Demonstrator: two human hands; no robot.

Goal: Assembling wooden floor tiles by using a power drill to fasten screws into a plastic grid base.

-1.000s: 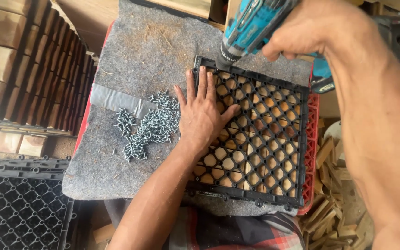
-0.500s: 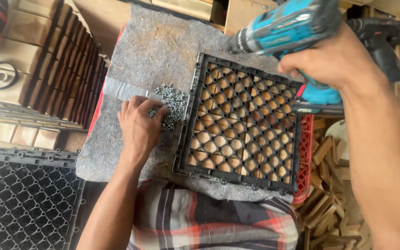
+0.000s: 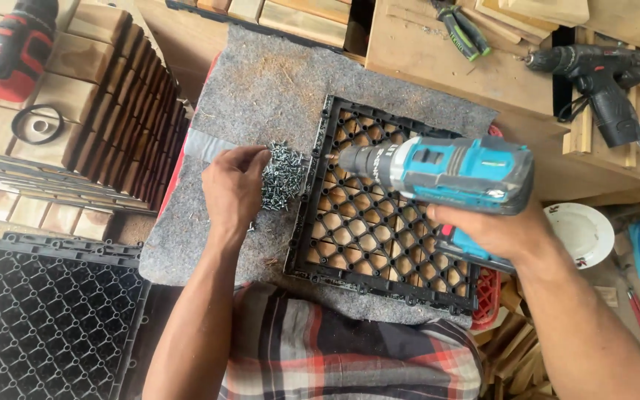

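A blue drill (image 3: pixel 438 172) is gripped in the right hand (image 3: pixel 494 231), its long axis lying nearly level across the view, with the chuck pointing left toward the upper left part of a black grid tile (image 3: pixel 379 244). The tile lies flat on a grey felt mat (image 3: pixel 261 89), directly under the drill. The screw pile (image 3: pixel 283 178) sits on the mat just off the tile's left edge, between that edge and the left hand (image 3: pixel 232 189). The left hand is the nearer one to the pile: its fingers are curled down with the fingertips (image 3: pixel 259 159) touching the screws. Whether a screw is pinched cannot be told. The chuck tip ends just right of the pile, so hand and tip flank the screws.
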